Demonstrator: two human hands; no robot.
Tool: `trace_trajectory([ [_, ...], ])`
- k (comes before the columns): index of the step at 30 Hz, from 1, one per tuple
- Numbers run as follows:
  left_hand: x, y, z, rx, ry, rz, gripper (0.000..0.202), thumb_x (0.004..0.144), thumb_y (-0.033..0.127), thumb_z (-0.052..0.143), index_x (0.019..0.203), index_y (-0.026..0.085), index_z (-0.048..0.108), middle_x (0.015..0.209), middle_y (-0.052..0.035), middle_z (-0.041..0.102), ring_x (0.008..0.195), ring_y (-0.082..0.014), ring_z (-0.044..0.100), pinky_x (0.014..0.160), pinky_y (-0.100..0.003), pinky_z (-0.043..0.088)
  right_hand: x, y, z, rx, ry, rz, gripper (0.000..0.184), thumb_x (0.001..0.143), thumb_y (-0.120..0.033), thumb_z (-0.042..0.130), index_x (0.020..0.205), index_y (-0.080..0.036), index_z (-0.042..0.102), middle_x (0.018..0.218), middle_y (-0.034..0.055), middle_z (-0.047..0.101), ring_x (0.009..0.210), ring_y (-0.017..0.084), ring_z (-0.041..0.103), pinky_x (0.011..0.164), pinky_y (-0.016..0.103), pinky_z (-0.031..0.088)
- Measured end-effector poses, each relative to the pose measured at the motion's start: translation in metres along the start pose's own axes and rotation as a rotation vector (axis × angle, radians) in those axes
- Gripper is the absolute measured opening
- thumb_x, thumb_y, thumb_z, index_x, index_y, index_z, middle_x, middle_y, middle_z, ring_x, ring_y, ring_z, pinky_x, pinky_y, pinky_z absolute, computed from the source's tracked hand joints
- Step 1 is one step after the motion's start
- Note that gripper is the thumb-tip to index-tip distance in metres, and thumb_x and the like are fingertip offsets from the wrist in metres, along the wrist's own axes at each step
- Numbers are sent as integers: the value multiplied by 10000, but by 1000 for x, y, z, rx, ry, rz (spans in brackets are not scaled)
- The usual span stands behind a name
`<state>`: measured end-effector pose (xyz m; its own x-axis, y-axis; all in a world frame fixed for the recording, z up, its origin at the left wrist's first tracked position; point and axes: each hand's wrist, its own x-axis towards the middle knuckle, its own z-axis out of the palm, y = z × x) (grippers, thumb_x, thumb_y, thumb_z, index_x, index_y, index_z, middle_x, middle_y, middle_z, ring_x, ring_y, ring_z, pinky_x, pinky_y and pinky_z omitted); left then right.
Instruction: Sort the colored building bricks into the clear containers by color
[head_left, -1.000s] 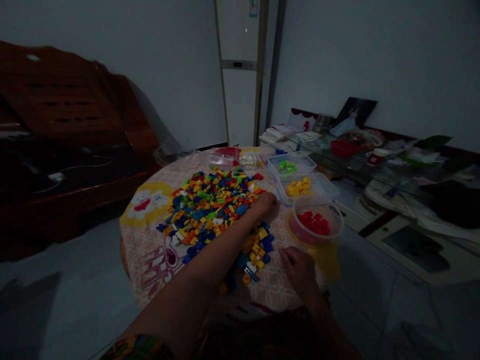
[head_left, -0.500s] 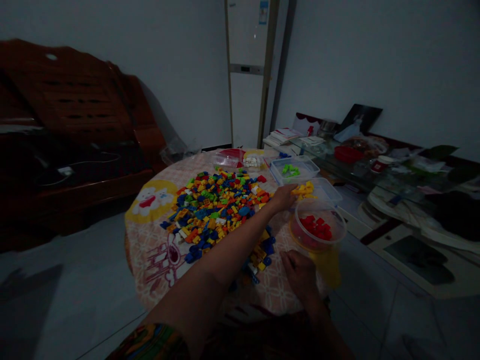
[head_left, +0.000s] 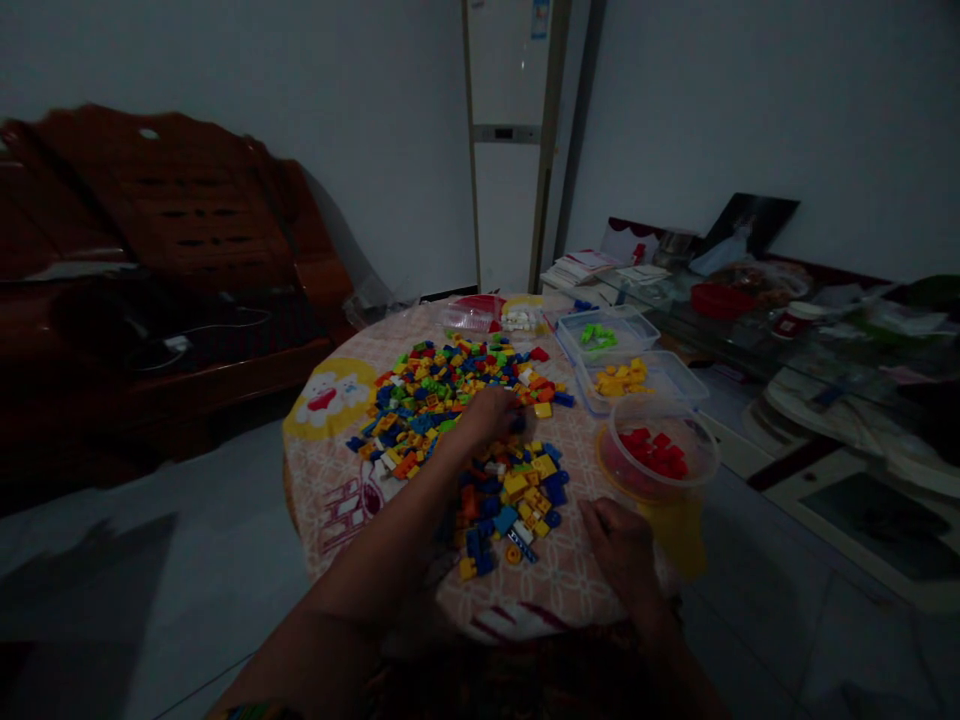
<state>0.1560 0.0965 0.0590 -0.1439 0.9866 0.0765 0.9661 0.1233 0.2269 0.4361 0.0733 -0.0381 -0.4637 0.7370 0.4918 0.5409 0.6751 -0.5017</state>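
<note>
The left hand [head_left: 491, 410] had come back from the yellow-brick box [head_left: 675, 375] to the brick pile [head_left: 431, 390], fingers curled into its right edge. Whether it gripped a brick was hidden, though another pick seemed likely. Right of the pile, the right hand [head_left: 622, 545] lay loosely open and empty below the red-brick tub [head_left: 701, 465]

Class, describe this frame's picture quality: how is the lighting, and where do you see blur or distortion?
Head view: dim and underexposed, yet colours in the brick pile read clearly; the left hand over it is dark and soft; the wooden sofa is smeared by blur; the tall air conditioner leans, bent by the wide lens.
</note>
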Motion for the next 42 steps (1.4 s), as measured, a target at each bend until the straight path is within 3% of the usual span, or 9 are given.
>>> trace_trajectory([
  [2, -6, -18, -3, 30, -21, -81, 251, 800, 181, 620, 1014, 178, 752, 1041, -102, 721, 997, -236, 656, 862, -291, 478, 1, -1, -1, -10, 5, -7, 417, 975, -376, 482, 597, -202, 487, 554, -26, 514, 509, 99, 442, 572, 251, 310],
  [5, -16, -35, -7, -9, -19, -97, 219, 803, 221, 627, 966, 175, 767, 981, -77, 734, 914, -203, 657, 814, -257, 468, 1, -1, -2, -26, 12, -19, 422, 977, -381, 479, 596, -200, 494, 551, -25, 520, 508, 98, 445, 563, 252, 304],
  [13, -29, -47, -4, -82, 49, -71, 250, 711, 119, 594, 844, 205, 786, 912, -49, 737, 864, -196, 651, 785, -248, 476, 2, -4, -3, -13, 14, -12, 415, 972, -366, 481, 591, -204, 494, 544, -23, 531, 500, 98, 451, 558, 253, 310],
  [19, -28, -44, -1, -121, 91, -160, 319, 692, 76, 584, 917, 187, 783, 969, -64, 740, 865, -197, 664, 802, -257, 494, 2, -4, -2, -4, 26, -7, 412, 969, -367, 475, 592, -205, 506, 552, -18, 548, 501, 101, 445, 565, 250, 319],
  [28, -30, -40, 3, -86, 74, -94, 310, 732, 64, 576, 925, 195, 779, 1030, -64, 732, 956, -204, 662, 867, -267, 484, 1, -1, -1, 19, 9, -3, 401, 973, -366, 480, 612, -200, 532, 577, -11, 571, 511, 102, 458, 573, 249, 317],
  [34, -29, -37, 2, -175, 117, -133, 210, 771, 134, 608, 902, 182, 765, 971, -62, 742, 882, -194, 663, 812, -265, 483, 2, -2, -2, -3, 13, -15, 401, 970, -355, 476, 603, -201, 524, 568, -12, 558, 513, 103, 466, 575, 254, 318],
  [38, -13, -24, -1, -342, 180, -109, 170, 781, 207, 638, 899, 168, 755, 863, -43, 739, 784, -174, 656, 742, -256, 479, 2, -3, -2, -11, 16, -16, 415, 972, -356, 472, 588, -204, 505, 553, -20, 535, 509, 103, 464, 570, 256, 311],
  [42, 21, 8, 4, -649, 179, -59, 164, 790, 266, 657, 842, 135, 741, 710, -21, 700, 668, -139, 626, 647, -226, 468, 2, -3, -1, -11, 22, -3, 416, 972, -363, 477, 588, -207, 504, 559, -18, 546, 499, 103, 453, 560, 258, 311],
])
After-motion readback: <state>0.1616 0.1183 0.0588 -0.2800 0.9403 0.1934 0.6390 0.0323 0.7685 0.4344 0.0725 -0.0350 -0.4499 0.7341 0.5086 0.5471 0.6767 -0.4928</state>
